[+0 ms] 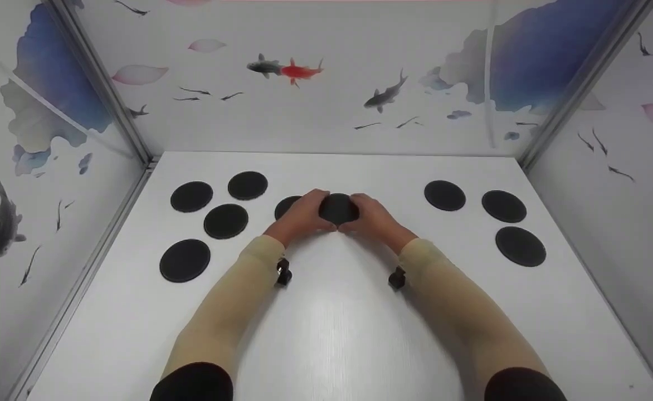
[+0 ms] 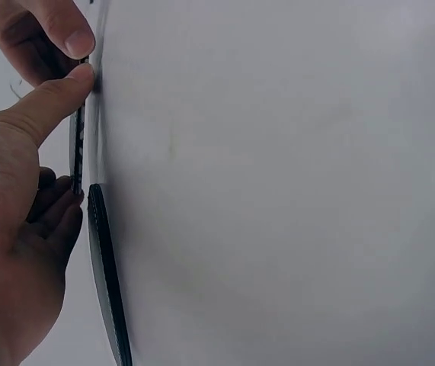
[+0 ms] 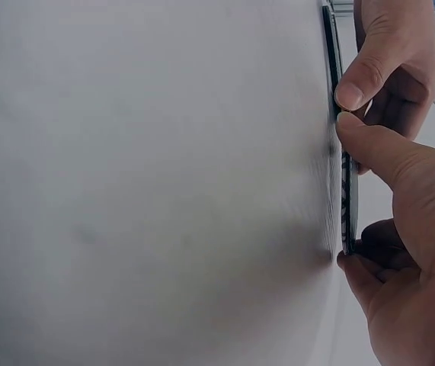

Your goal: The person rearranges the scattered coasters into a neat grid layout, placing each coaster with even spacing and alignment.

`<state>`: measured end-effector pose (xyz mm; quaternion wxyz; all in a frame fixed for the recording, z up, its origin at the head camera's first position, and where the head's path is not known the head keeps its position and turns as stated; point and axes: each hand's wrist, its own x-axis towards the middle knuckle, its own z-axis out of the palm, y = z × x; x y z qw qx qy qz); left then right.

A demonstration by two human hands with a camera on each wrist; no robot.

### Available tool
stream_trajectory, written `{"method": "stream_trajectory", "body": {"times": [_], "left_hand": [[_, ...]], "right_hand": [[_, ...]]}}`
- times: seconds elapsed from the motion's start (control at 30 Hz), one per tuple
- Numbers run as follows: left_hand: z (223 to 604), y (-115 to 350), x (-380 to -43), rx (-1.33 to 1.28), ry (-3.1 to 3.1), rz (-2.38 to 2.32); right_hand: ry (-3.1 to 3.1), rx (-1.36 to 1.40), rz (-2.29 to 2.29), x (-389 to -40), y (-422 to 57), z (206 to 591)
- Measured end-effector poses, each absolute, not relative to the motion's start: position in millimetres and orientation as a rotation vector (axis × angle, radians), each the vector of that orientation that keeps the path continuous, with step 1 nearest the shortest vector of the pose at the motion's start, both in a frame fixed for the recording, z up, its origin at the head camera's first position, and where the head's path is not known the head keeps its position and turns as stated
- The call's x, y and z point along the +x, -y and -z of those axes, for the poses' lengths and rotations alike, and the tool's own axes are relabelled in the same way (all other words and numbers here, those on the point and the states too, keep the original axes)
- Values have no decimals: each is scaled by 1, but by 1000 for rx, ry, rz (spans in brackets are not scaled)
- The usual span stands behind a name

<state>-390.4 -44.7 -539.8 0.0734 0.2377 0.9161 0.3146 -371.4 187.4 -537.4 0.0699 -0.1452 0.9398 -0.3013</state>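
Note:
In the head view a thin round black coaster [image 1: 339, 209] is between both hands near the middle of the table. My left hand [image 1: 306, 216] grips its left edge and my right hand [image 1: 378, 220] its right edge. The thumbs meet at the near rim, and the fingers reach round toward the far side. Seen edge-on from the left wrist, the held coaster [image 2: 78, 149] looks slightly raised off the table. Just left of it, another black coaster [image 1: 286, 206] lies partly hidden behind my left hand.
Several black coasters lie flat at the left, one of them nearest me [image 1: 185, 260]. Three more lie at the right, including a lower one [image 1: 520, 246]. The white table [image 1: 332, 334] is bounded by printed panels [image 1: 326, 122] at the back and sides.

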Motion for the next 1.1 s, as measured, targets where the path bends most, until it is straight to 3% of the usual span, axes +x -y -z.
{"method": "stream_trajectory", "body": {"times": [1.1], "left_hand": [[538,43,-389,709,-2734,-923]], "right_hand": [[-2835,-474,841,-374,-186,536]]}}
